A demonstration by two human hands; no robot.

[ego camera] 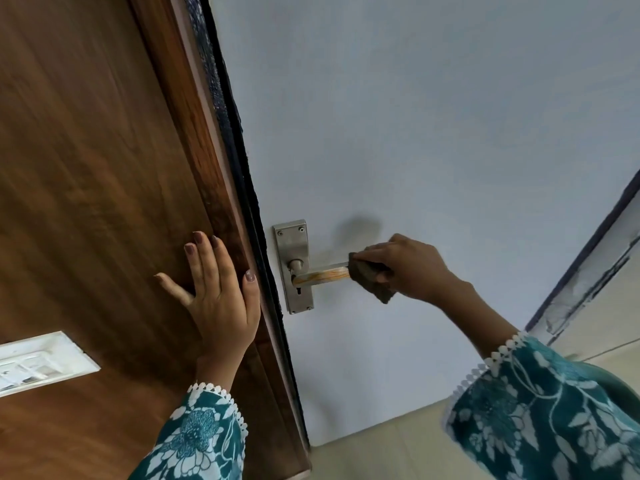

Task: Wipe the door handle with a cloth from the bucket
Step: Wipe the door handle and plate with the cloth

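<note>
Two sleeves [554,420] in a teal flower print with white scalloped cuffs fill the bottom of the view, one on each arm. From the left cuff the left hand [216,289] reaches up and lies flat, fingers spread and grasping nothing, on the brown wooden panel [86,168]; its thumb sits right at the dark edge where the wood meets the pale door [433,116]. A white switch plate [38,362] is set into the wood, well apart from the hand, at the left border.

On the door, close to that dark edge, one metal backplate [294,266] stands upright with a keyhole low on it, and one door handle [322,274] runs out from it to the right (its bar looks streaked orange-brown). The right hand [407,266] is clenched around a single dark cloth [370,277], which wraps the far end of the handle and hangs a little below it.

Above, right of and below the handle the door face is bare. A dark-edged frame strip [588,258] slants across the right border, and pale floor [381,452] shows along the bottom.
</note>
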